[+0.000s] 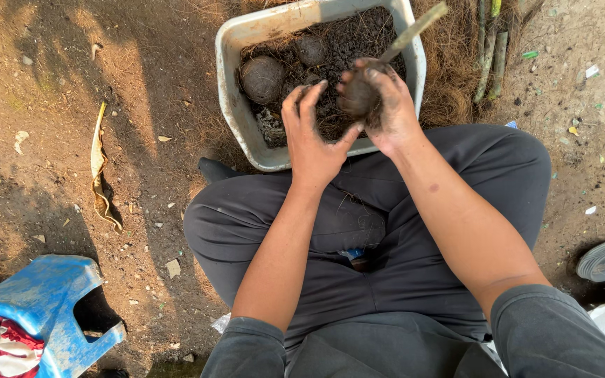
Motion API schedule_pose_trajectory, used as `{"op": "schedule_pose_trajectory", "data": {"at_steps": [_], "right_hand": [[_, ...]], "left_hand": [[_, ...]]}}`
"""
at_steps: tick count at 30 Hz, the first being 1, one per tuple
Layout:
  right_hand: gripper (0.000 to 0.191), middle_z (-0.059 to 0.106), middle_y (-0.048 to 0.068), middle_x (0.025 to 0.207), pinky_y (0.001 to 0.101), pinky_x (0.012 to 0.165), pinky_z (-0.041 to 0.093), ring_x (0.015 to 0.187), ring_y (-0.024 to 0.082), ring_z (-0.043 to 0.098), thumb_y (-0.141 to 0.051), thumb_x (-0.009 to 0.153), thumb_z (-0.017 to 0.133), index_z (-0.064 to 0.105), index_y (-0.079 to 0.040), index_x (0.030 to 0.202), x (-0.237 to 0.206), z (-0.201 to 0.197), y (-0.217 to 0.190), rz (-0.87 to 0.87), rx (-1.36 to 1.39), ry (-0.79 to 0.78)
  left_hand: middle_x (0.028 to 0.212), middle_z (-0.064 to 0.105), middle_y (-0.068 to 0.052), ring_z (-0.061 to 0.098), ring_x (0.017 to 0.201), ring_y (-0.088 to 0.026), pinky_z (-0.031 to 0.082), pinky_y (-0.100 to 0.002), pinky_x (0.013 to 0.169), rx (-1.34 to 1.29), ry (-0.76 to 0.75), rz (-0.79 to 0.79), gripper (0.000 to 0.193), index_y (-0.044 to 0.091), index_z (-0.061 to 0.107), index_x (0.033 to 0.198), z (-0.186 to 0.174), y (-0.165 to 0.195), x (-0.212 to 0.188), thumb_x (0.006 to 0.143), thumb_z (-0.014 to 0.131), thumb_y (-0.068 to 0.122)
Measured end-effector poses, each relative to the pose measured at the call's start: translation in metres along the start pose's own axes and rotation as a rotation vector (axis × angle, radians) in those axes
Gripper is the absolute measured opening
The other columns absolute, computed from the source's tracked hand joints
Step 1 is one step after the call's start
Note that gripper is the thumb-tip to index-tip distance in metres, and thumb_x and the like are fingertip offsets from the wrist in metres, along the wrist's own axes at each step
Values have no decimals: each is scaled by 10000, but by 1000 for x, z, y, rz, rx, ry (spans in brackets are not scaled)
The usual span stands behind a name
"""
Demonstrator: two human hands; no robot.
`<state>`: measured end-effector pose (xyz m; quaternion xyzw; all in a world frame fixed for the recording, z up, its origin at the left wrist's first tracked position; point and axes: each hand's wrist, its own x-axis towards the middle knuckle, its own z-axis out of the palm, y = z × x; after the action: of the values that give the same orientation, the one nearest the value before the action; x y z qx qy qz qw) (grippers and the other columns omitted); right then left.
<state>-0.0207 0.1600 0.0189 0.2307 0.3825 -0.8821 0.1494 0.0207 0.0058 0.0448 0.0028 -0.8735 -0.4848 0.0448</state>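
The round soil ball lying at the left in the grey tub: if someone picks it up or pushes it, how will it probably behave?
The soil ball looks round, so a push would probably roll it, though the loose soil around it in the tub may stop it soon. Its surface seems rough and packed, so it is likely not slippery. It may crumble if squeezed hard.

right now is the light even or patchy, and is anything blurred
Head view: patchy, with warm sun patches on the dirt at upper left and shade over the tub; the soil ball in the right hand looks sharp, and so does the left hand.
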Motion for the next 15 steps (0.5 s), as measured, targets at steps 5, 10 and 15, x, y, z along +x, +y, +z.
{"op": "schedule_pose_trajectory", "data": {"at_steps": [5,10,15], "right_hand": [[400,694,190,1177,457,955,637,1073,304,696,-138,933,777,634,-23,1288,2,2,-2,-67,-205,-51],[291,677,93,1020,473,849,666,953,255,740,-79,838,741,544,-103,1050,-2,1,-5,20,80,-61],[247,646,103,884,392,705,610,768,221,671,-21,840,728,575,-63,1030,1,-1,-1,32,-15,-5]], "left_hand": [[1476,377,-154,452,1409,-337,450,-472,1175,-29,58,-59,917,190,449,1495,0,-4,-1,753,980,284],[1461,387,-148,427,1410,-357,430,-486,1174,24,16,-20,945,189,441,1492,2,0,-3,732,988,317],[1449,392,-154,427,1393,-370,433,-495,1149,71,-11,-60,961,193,447,1479,-1,2,-1,696,990,316]]}}
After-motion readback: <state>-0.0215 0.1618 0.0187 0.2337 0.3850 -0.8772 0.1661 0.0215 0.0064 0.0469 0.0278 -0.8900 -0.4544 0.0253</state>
